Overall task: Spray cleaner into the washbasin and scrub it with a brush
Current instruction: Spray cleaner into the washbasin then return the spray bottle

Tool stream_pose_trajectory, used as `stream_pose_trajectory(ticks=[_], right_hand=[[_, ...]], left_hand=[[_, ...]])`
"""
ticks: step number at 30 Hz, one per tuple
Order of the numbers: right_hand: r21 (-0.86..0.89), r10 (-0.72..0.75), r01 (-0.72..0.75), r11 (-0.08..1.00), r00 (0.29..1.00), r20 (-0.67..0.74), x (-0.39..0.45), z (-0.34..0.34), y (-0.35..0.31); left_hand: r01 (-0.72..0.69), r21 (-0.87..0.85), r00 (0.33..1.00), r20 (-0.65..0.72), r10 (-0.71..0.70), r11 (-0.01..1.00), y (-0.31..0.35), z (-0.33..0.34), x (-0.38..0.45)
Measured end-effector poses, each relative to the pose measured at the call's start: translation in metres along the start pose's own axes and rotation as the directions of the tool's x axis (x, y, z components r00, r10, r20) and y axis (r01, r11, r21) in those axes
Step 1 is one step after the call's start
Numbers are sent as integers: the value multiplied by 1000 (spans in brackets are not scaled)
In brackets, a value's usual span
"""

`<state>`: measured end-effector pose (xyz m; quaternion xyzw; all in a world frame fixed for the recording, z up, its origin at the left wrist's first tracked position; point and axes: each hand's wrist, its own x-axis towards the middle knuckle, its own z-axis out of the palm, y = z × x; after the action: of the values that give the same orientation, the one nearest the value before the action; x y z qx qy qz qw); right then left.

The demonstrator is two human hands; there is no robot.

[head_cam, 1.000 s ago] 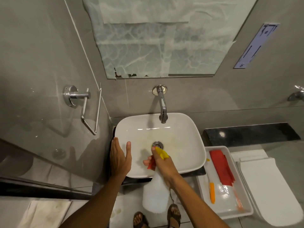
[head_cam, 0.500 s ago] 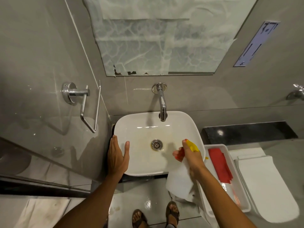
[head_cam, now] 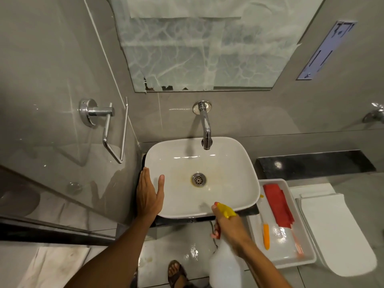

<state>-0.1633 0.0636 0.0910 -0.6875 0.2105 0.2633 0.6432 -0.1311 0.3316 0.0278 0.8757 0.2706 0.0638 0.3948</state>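
Observation:
The white washbasin (head_cam: 232,163) sits below a chrome tap (head_cam: 206,129), with yellowish stains around its drain (head_cam: 198,179). My left hand (head_cam: 148,194) lies flat and open on the basin's left rim. My right hand (head_cam: 229,227) grips a white spray bottle (head_cam: 225,267) with a yellow nozzle (head_cam: 226,209) at the basin's front edge, the nozzle pointing into the bowl. An orange-handled brush (head_cam: 266,235) lies in the white tray (head_cam: 305,260) to the right.
A red cloth (head_cam: 277,202) lies in the tray. A white toilet lid (head_cam: 336,231) is at the far right, beside a black ledge (head_cam: 315,163). A chrome towel holder (head_cam: 108,125) juts from the left wall. My sandalled foot (head_cam: 176,273) stands on the wet floor.
My right hand with the spray bottle swung from the basin's middle to its right side, then came back to the front edge. The left hand has stayed on the rim.

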Motion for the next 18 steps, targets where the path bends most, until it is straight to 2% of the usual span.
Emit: stream_pose_trajectory(ticks=[4, 9, 11, 15, 18], right_hand=[[73, 4, -12, 997, 994, 106, -1, 40, -5], [7, -71, 71, 997, 981, 182, 10, 67, -40], [-21, -96, 101, 995, 980, 172, 15, 74, -51], [-79, -120, 123, 989, 992, 46, 31, 83, -63], [14, -138, 137, 990, 989, 57, 39, 78, -72]], left_hand=[[-18, 12, 1000, -11, 19, 1000, 0, -2, 1], [-17, 3, 1000, -14, 17, 1000, 0, -3, 1], [-21, -11, 1000, -13, 21, 1000, 0, -3, 0], [-11, -35, 1000, 0, 11, 999, 0, -5, 0], [-1, -46, 1000, 10, 2, 999, 1, -6, -1]])
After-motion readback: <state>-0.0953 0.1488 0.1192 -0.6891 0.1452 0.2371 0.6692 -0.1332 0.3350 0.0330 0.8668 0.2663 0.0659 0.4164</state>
